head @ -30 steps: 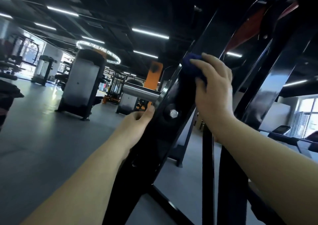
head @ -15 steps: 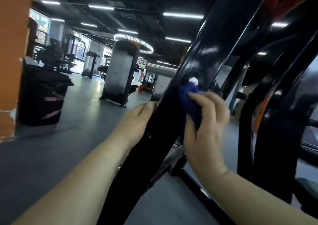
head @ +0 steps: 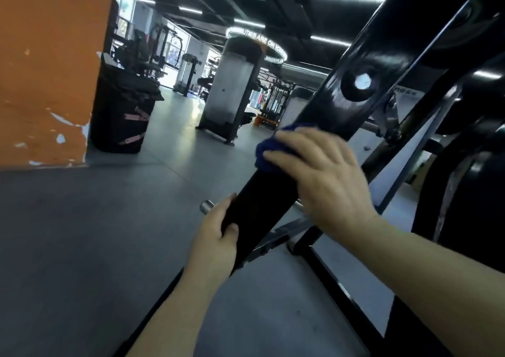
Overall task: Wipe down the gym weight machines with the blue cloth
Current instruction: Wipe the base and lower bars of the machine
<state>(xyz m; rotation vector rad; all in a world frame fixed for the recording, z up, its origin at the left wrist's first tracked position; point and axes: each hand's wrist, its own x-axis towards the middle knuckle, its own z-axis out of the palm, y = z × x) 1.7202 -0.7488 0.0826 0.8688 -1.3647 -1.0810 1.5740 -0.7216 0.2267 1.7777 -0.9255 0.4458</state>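
My right hand (head: 325,176) presses the blue cloth (head: 266,153) flat against the slanted black machine bar (head: 322,113); my left hand (head: 218,236) grips its near left edge.

Both hands on a slanted machine arm, with the gym floor stretching away behind.

The machine arm (head: 322,127) ran from lower left to upper right; the right hand (head: 319,176) lay on it with the cloth (head: 266,153) under its fingers, and the left hand (head: 216,239) held its edge lower down, near a short peg (head: 206,207); a pillar (head: 49,67) stood at far left, a bin (head: 123,110) just right of it; further machines stood well behind, with a weight stack tower (head: 232,89) between bin and arm.
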